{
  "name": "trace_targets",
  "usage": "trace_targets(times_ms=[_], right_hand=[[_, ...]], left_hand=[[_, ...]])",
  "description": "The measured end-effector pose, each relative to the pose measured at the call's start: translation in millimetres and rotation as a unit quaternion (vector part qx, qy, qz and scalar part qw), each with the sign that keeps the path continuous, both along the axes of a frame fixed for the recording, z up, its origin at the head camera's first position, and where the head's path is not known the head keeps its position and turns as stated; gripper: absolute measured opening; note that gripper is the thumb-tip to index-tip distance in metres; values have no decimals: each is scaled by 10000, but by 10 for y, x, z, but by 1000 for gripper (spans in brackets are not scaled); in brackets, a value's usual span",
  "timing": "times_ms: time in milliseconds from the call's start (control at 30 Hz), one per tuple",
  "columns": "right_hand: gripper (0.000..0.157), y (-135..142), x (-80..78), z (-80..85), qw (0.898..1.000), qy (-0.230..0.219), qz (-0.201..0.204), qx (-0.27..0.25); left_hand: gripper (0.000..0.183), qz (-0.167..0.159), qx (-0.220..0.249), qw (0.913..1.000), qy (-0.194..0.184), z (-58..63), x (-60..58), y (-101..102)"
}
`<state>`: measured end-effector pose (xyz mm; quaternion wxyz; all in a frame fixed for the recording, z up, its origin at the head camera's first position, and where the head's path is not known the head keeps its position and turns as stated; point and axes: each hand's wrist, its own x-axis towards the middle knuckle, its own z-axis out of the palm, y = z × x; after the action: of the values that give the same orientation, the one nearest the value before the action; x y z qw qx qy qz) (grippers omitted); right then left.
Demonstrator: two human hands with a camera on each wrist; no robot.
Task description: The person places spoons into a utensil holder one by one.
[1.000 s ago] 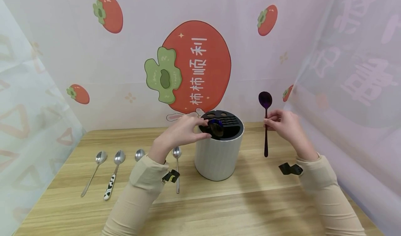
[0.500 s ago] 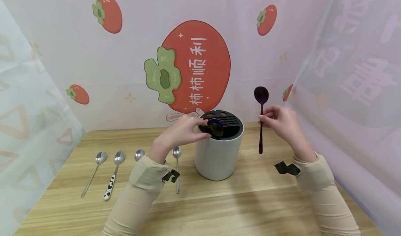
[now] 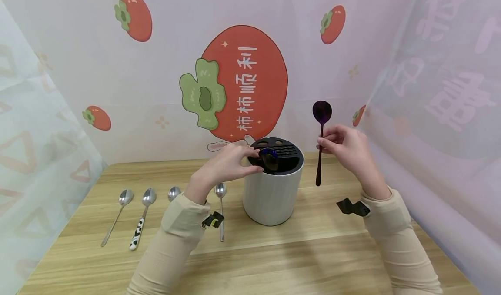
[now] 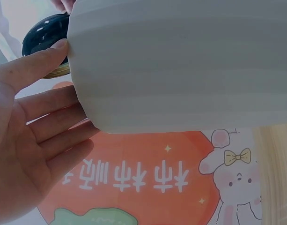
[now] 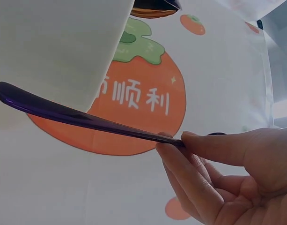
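Okay, everything relative to the spoon holder (image 3: 270,201). Well left of it on the table (image 3: 274,269): a plain spoon (image 3: 126,197), a cow-print spoon (image 3: 138,230), and a third spoon (image 3: 174,193) mostly behind the sleeve (image 3: 164,251). Nearer the holder, a fourth spoon (image 3: 221,190).

Left hand (image 3: 228,164) is at the holder's left rim: thumb and index close on the bowl of the blue-black spoon (image 3: 271,161), other fingers extended. That bowl pokes up above the holder top; handle not visible, so can't tell which compartment.

Right hand (image 3: 350,149), right of the holder, has the purple spoon (image 3: 322,111) in a thumb-and-fingertip pinch, off the table, bowl up, handle down, nearly vertical.

Step looks like bringing purple to the holder. I'd lift until the handle end clears the rim (in head view it sits lower than the rim), centre it over the black top, then lower straight. Keep the pinch high and light. Left should steady blue-black so the bowls don't knock.

Vs half a second ago: right hand and purple spoon have shifted left, toward the holder, and up. Left hand, blue-black spoon and the table spoons look unchanged.
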<state>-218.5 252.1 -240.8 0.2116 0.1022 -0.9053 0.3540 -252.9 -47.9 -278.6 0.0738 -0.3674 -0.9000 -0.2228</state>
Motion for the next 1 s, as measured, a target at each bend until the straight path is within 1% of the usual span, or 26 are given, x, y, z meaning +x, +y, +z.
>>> trace_targets(times_ms=[100, 433, 633, 733, 1000], right_hand=[[18, -27, -7, 23, 10000, 78, -3, -60], [19, -129, -7, 125, 9996, 280, 3, -30], [16, -184, -29, 177, 9991, 329, 53, -251], [14, -212, -36, 194, 9990, 352, 65, -273], [15, -263, -56, 228, 9974, 539, 153, -447]], left_hand=[[42, 0, 1, 10000, 6, -1, -2, -3], [42, 3, 14, 10000, -46, 3, -2, -6], [41, -14, 27, 10000, -23, 6, 1, -4], [42, -8, 39, 10000, -15, 11, 10, -3], [42, -59, 68, 9999, -53, 16, 18, -14]])
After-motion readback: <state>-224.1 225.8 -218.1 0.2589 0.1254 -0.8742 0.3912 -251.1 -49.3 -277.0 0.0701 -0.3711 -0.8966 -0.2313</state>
